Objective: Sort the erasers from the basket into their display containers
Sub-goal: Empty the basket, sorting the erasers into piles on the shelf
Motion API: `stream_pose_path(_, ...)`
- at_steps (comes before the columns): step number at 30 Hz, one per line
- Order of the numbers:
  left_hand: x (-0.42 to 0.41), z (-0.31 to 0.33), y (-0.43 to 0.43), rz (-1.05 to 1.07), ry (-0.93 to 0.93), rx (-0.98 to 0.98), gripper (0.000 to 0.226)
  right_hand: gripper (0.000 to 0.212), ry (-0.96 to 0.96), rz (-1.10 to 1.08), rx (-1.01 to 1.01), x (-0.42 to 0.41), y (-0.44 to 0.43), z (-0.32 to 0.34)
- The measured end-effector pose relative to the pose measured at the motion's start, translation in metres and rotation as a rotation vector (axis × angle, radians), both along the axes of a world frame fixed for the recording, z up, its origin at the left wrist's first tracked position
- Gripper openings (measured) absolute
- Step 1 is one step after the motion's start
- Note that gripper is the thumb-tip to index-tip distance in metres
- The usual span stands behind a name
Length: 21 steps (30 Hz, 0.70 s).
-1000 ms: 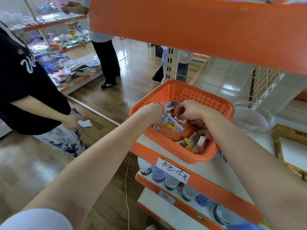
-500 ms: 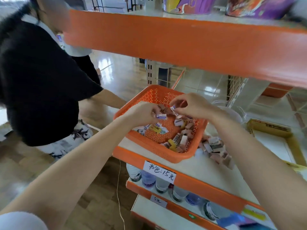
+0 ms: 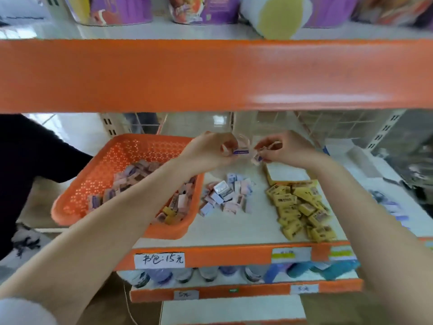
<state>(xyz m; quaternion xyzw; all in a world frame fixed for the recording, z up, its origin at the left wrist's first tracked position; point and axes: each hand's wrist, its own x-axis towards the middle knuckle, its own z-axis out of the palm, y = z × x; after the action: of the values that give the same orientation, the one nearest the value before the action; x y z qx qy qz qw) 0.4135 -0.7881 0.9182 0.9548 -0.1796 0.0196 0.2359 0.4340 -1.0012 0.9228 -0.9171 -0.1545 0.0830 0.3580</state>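
Shop shelving with orange front edges fills the view, and the middle shelf (image 3: 234,233) carries the work. On the left part of this shelf stands the orange basket (image 3: 77,207), with mixed erasers (image 3: 133,177) inside it, mostly toward its right side.

Just right of the basket, on the bare shelf, lies a pile of pastel erasers (image 3: 227,195) in pink, white and light purple. Further right of the basket, apart from the first pile, lies a pile of yellow erasers (image 3: 300,207).

Both hands are raised above the shelf, beyond the basket's far right corner. The left hand (image 3: 208,148) has its fingers curled and pinches an eraser with a purple band (image 3: 241,151) at one end. The right hand (image 3: 288,148) is also curled and pinches a small eraser (image 3: 256,158) with the fingertips. The two hands almost meet. A clear round thing (image 3: 243,139) shows between them, too blurred to name.

Below the basket, a handwritten price label (image 3: 159,260) sticks on the shelf edge, and under it bottles (image 3: 164,275) stand on a lower shelf (image 3: 234,293). Above the basket, an upper shelf (image 3: 210,73) holds purple tubs (image 3: 117,8). Left of the basket stands a person in black (image 3: 28,148).
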Motion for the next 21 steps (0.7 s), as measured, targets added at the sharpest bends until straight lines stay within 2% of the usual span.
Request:
stream_pose_path(8, 0.029, -0.010, -0.111, -0.235, -0.004, 0.125, 0.010, 0.007, -0.034, -0.366, -0.007, -0.045, -0.121, -0.009)
stream_pose_path(10, 0.033, -0.015, -0.142, -0.314, -0.032, 0.155, 0.016, 0.010, -0.037, -0.455, -0.043, -0.059, -0.150, -0.011)
stream_pose_path(13, 0.035, -0.024, -0.183, -0.423, -0.024, 0.101, 0.022, 0.017, -0.011, -0.562, -0.075, -0.080, -0.187, -0.015)
stream_pose_path(16, 0.029, -0.033, -0.219, -0.545, -0.005, 0.100, 0.024, 0.020, -0.002, -0.621, -0.154, -0.099, -0.215, -0.023)
stream_pose_path(21, 0.023, -0.055, -0.262, -0.671, 0.008, 0.141, 0.024, 0.017, 0.053, -0.641, -0.170, -0.124, -0.235, -0.042)
